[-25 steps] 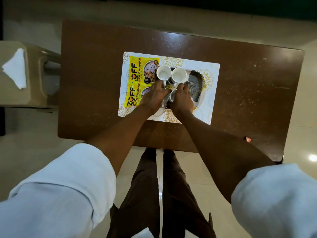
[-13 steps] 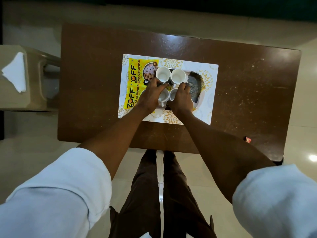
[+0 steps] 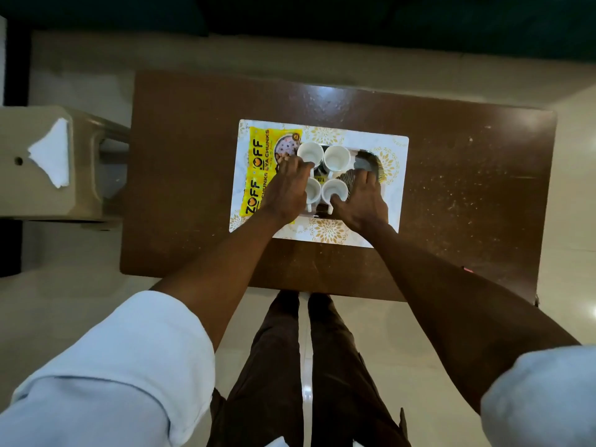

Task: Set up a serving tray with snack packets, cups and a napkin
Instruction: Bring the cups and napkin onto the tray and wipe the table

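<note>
A white tray (image 3: 395, 201) with gold flower prints lies on the brown table (image 3: 193, 156). A yellow snack packet (image 3: 258, 162) lies along its left side. Several white cups stand in the middle: two at the back (image 3: 310, 153) (image 3: 336, 157) and two in front (image 3: 335, 191) (image 3: 312, 190). A dark striped packet (image 3: 367, 162) sits at the right. My left hand (image 3: 288, 188) rests over the front left cup, fingertips at the back left cup's handle. My right hand (image 3: 362, 200) lies spread beside the front right cup, fingers on the dark packet.
A white napkin (image 3: 51, 153) lies on a beige plastic chair (image 3: 35, 195) left of the table. A small red object (image 3: 467, 270) sits near the table's front right edge. My legs stand at the table's near edge.
My hands have spread apart from the two front cups: the left reached up toward the back left cup, the right slid right onto the dark packet. The front right cup now shows fully.
</note>
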A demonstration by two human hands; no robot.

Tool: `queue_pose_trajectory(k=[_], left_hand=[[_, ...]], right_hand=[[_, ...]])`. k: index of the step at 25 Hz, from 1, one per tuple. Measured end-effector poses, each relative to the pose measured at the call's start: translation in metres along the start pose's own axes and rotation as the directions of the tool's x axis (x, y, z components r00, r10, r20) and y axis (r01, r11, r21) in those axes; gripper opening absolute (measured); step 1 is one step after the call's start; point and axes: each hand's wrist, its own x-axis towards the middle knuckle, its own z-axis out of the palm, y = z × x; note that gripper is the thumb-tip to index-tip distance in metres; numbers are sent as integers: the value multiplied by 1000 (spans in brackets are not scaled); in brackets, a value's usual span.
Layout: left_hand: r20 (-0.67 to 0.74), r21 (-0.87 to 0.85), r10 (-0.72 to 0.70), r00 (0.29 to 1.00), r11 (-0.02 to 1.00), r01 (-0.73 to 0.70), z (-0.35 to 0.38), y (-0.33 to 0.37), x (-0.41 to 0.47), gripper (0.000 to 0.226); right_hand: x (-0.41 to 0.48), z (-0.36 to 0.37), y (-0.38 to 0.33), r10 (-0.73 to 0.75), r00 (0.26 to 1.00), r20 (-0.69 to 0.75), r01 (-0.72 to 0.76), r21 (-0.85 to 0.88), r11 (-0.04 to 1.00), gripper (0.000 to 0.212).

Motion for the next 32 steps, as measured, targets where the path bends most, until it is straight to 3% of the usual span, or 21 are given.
queue_pose_trajectory(k=[5,8,11,14,17,19,23,27,32], left_hand=[[-18,162,111,994,981,-107,-103,33,17,62],[-100,213,87,991,975,-65,-199,63,22,62],[-267,284,123,956,958,-44,-326,94,12,74],[-444,358,188,876,934,-19,-457,109,-4,77],[-623,362,153,767,926,109,-593,113,-55,79],[-712,318,113,693,932,174,-659,111,-102,77],[-799,247,36,600,929,274,-746,87,-201,84],[-876,157,-54,479,908,390,-791,30,-304,82],[-903,67,-143,405,884,462,-817,-53,-411,77]], right_hand=[[18,-101,-41,-116,993,-33,114,-63,991,74],[20,-201,-86,-186,974,-132,172,-112,979,79],[5,-322,-145,-261,927,-269,221,-171,960,84],[-8,-435,-213,-361,836,-413,305,-197,932,84],[-45,-536,-298,-499,661,-561,455,-229,860,82],[-78,-582,-352,-589,574,-569,524,-297,798,83],[-134,-635,-451,-703,429,-567,625,-376,685,88],[-196,-631,-543,-787,271,-555,702,-445,556,88],[-254,-593,-633,-822,196,-535,738,-471,483,88]])
